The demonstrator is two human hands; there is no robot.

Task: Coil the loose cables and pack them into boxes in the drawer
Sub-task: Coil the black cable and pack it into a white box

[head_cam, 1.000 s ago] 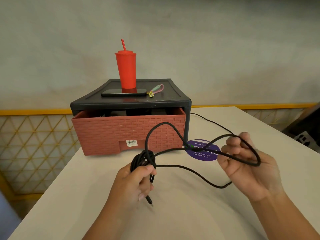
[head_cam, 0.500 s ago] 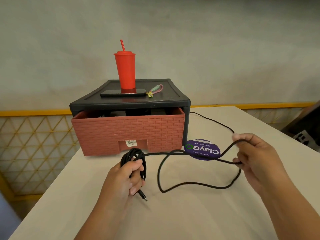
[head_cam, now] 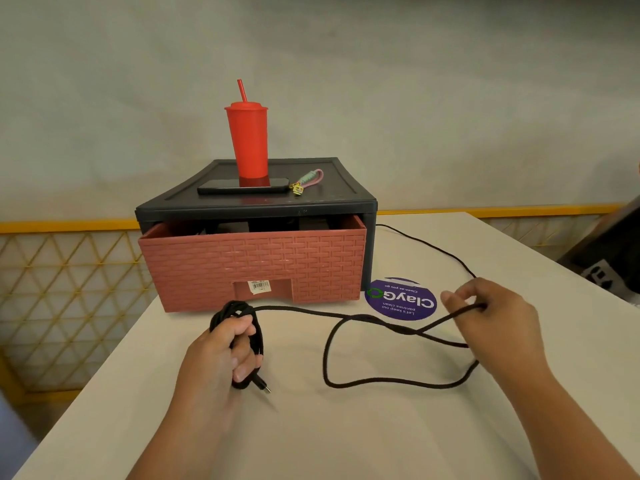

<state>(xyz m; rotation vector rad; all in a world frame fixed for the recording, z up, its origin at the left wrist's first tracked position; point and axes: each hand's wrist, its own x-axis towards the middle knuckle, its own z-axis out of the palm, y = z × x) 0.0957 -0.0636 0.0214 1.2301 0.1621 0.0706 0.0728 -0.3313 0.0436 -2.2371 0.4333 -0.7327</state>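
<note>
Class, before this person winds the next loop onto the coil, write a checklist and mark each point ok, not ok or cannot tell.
1. Left hand grips the coil: ok.
2. Right hand holds the cable: ok.
3. Slack lies uncrossed on the table: not ok, it crosses itself.
4. Drawer open: ok, partly.
5. Cable's far end free: cannot tell, it runs out of sight past the drawer.

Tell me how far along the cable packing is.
Done: several loops of the black cable are bunched in the left hand. In hand: the right hand pinches the next stretch. Left: a loose length lies on the table and trails past the open drawer; packing not yet done.
</note>
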